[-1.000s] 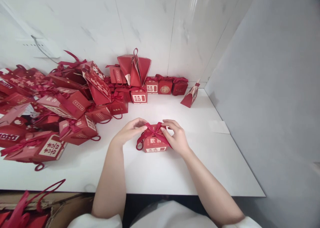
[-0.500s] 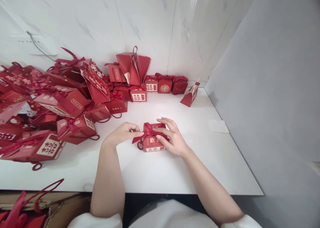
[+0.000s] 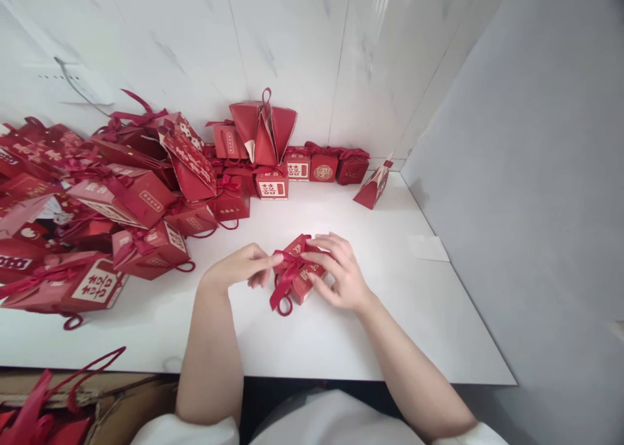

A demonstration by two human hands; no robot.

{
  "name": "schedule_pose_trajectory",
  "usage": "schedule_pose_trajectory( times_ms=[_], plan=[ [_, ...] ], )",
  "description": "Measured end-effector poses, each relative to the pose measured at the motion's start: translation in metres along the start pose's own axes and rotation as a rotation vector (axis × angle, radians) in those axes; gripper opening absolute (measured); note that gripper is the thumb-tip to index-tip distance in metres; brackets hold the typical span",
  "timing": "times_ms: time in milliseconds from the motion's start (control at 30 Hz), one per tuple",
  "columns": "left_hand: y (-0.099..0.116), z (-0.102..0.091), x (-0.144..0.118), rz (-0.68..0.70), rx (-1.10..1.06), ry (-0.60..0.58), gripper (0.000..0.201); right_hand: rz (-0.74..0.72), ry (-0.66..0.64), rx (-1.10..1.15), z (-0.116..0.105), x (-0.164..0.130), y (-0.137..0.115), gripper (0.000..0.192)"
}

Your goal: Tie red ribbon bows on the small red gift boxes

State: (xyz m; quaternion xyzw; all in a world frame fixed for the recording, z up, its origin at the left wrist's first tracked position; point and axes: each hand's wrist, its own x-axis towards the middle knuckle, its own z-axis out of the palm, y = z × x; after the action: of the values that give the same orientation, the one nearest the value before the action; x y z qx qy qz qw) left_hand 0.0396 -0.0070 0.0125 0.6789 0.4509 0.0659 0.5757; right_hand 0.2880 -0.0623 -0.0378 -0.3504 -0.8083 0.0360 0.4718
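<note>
Since the frame a second back, the small red box (image 3: 303, 271) has been turned and tilted, so that a corner now points toward the person and the printed face slants away, where earlier it sat square on the white table (image 3: 341, 341). The ribbon (image 3: 285, 279) is pinched between the thumb and forefinger of the left hand (image 3: 244, 267) just at the box's left top edge, apparently so that the band is kept taut across the lid. The box is cupped from its right side by the right hand (image 3: 338, 273), fingers curled over its top and right face, which seems to hold it steady at that tilt. A ribbon loop hangs down in front of the box onto the table. Left of the box a heap of red boxes (image 3: 121, 204) is piled; behind the box a row of small boxes (image 3: 322, 167) is lined against the wall.
</note>
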Motion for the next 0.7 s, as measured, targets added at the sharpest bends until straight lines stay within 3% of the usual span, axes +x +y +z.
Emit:
schedule_pose_trajectory(
  times_ms=[133, 200, 300, 433, 567, 700],
  plan=[
    [-0.005, -0.002, 0.009, 0.121, -0.081, 0.498, 0.041, -0.153, -0.081, -0.003, 0.008, 0.0, -0.019, 0.045],
    [-0.005, 0.0, 0.016, 0.179, -0.086, 0.585, 0.034, -0.184, -0.175, -0.049, 0.017, 0.0, -0.028, 0.042],
    [-0.003, 0.01, 0.028, 0.211, -0.083, 0.501, 0.035, -0.132, -0.254, -0.192, 0.032, -0.002, -0.038, 0.036],
    [0.001, 0.026, 0.04, 0.241, -0.11, 0.311, 0.043, -0.032, -0.132, -0.256, 0.045, -0.006, -0.039, 0.029],
    [0.002, 0.034, 0.047, 0.294, -0.122, 0.266, 0.044, -0.011, -0.034, -0.061, 0.038, -0.004, -0.03, 0.017],
    [-0.003, 0.031, 0.05, 0.316, -0.138, 0.284, 0.046, 0.004, -0.075, 0.208, 0.019, 0.001, -0.022, 0.019]
  ],
)
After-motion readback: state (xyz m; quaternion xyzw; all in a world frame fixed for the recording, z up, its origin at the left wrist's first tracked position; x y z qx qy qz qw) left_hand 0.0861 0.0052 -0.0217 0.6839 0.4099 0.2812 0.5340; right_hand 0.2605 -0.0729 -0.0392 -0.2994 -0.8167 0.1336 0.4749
